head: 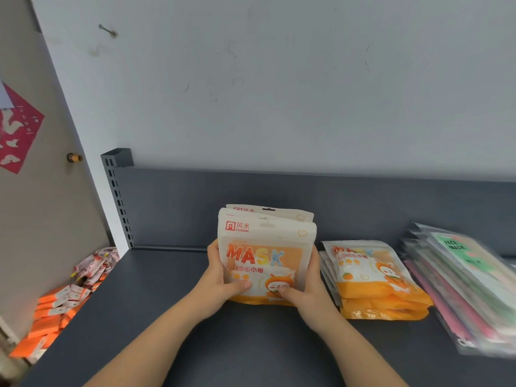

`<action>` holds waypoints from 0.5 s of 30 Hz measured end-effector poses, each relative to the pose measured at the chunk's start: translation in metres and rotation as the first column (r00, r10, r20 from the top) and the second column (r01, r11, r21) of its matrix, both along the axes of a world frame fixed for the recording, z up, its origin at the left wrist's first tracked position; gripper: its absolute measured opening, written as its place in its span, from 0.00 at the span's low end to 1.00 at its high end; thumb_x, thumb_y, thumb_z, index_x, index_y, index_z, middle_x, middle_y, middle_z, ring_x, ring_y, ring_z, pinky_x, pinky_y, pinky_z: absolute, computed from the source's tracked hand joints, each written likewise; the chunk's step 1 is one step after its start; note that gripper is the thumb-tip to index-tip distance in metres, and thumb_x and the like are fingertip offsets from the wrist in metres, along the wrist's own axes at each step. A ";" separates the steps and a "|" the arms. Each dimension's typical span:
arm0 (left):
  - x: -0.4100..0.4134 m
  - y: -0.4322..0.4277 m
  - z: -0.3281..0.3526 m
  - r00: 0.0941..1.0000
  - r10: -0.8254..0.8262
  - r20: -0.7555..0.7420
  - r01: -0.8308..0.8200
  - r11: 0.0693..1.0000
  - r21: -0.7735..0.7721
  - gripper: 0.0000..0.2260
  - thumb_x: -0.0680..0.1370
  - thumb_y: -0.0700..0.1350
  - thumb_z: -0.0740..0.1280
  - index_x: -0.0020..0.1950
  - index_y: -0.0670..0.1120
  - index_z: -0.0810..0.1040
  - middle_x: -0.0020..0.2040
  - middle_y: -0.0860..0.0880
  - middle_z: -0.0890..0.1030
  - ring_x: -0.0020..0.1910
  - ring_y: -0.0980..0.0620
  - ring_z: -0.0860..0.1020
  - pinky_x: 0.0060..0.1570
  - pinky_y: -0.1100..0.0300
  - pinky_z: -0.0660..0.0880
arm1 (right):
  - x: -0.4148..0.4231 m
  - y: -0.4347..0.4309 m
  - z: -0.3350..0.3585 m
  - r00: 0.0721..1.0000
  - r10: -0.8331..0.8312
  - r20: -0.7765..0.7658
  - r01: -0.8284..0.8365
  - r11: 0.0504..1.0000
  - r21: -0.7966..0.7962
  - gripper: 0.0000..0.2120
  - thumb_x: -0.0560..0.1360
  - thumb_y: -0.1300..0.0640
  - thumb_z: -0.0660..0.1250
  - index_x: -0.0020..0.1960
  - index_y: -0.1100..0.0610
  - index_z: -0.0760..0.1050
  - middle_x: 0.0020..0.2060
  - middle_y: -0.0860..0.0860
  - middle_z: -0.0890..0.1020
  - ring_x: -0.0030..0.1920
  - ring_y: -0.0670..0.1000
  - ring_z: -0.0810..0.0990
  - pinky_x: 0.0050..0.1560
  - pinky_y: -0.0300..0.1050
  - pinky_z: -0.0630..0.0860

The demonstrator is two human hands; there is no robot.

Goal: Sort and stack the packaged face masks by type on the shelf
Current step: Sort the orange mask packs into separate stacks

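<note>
A bundle of orange-and-white "MASK" packs (pixel 265 247) stands upright on the dark grey shelf (pixel 156 308), bottom edge on the surface. My left hand (pixel 220 277) grips its left side, thumb across the front. On the other side, my right hand (pixel 307 289) grips the bundle, thumb on the lower front. Just to the right lies a flat stack of the same orange packs (pixel 374 280). Further right, a slanted stack of clear "FACE MASK" pouches (pixel 469 286) with pink and green contents runs to the frame's edge.
The shelf's grey back panel (pixel 363 208) rises behind the packs, with a slotted upright post (pixel 117 196) at its left end. Below the shelf's left edge lie orange boxes (pixel 53 317) and pink wrapped items (pixel 95 266). A red paper cutting (pixel 16 129) hangs on the left wall.
</note>
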State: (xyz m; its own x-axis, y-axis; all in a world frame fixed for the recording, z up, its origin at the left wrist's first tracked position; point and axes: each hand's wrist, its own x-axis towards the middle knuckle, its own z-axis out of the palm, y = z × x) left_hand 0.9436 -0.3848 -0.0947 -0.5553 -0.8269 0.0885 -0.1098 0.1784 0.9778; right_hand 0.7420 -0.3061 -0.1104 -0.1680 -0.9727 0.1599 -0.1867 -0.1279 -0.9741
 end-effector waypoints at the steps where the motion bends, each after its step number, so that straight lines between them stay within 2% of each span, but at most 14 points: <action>1: -0.001 0.001 0.000 1.000 -0.005 -0.006 0.005 1.000 0.006 0.36 0.75 0.34 0.70 0.71 0.53 0.50 0.66 0.55 0.70 0.59 0.66 0.77 0.51 0.63 0.79 | 0.000 0.000 -0.001 1.000 -0.004 -0.002 0.004 1.000 0.004 0.46 0.72 0.65 0.73 0.76 0.44 0.47 0.67 0.41 0.71 0.67 0.44 0.73 0.58 0.42 0.79; 4: -0.002 0.000 0.001 0.999 0.010 -0.032 -0.009 0.999 0.042 0.35 0.75 0.35 0.71 0.72 0.53 0.52 0.65 0.54 0.72 0.58 0.65 0.78 0.51 0.63 0.79 | 0.000 -0.003 -0.001 0.999 -0.024 0.033 0.022 0.999 0.036 0.45 0.72 0.64 0.74 0.76 0.45 0.50 0.67 0.43 0.73 0.66 0.47 0.75 0.60 0.46 0.79; 7: -0.001 -0.004 0.010 0.996 0.076 -0.051 -0.071 0.993 0.091 0.35 0.72 0.41 0.76 0.71 0.53 0.59 0.64 0.53 0.77 0.58 0.56 0.81 0.51 0.57 0.81 | -0.007 -0.009 0.002 0.996 -0.047 0.076 0.039 0.994 0.106 0.45 0.67 0.57 0.78 0.76 0.44 0.57 0.65 0.44 0.77 0.64 0.48 0.78 0.62 0.55 0.78; 10: 0.001 -0.008 0.017 0.991 0.102 0.090 -0.114 0.985 0.133 0.30 0.70 0.49 0.78 0.67 0.54 0.66 0.60 0.54 0.81 0.56 0.53 0.82 0.53 0.55 0.81 | -0.013 -0.013 0.005 0.986 -0.075 0.151 0.035 0.967 0.251 0.53 0.59 0.48 0.81 0.77 0.46 0.57 0.64 0.45 0.79 0.62 0.51 0.80 0.60 0.59 0.79; 13: -0.001 -0.009 0.017 0.972 0.035 0.231 -0.091 0.968 0.235 0.18 0.73 0.51 0.75 0.60 0.54 0.75 0.54 0.55 0.85 0.51 0.55 0.84 0.53 0.54 0.81 | -0.015 -0.012 0.002 0.984 -0.077 0.159 0.013 0.928 0.372 0.46 0.60 0.48 0.80 0.74 0.50 0.64 0.61 0.48 0.81 0.59 0.52 0.82 0.59 0.58 0.79; 15: -0.005 -0.008 0.015 0.959 0.009 0.282 -0.096 0.951 0.295 0.13 0.74 0.53 0.74 0.56 0.54 0.77 0.51 0.54 0.85 0.50 0.54 0.84 0.50 0.57 0.81 | -0.014 -0.012 0.000 0.984 -0.116 0.136 0.049 0.908 0.417 0.46 0.59 0.46 0.79 0.73 0.52 0.65 0.61 0.49 0.81 0.59 0.53 0.81 0.59 0.57 0.79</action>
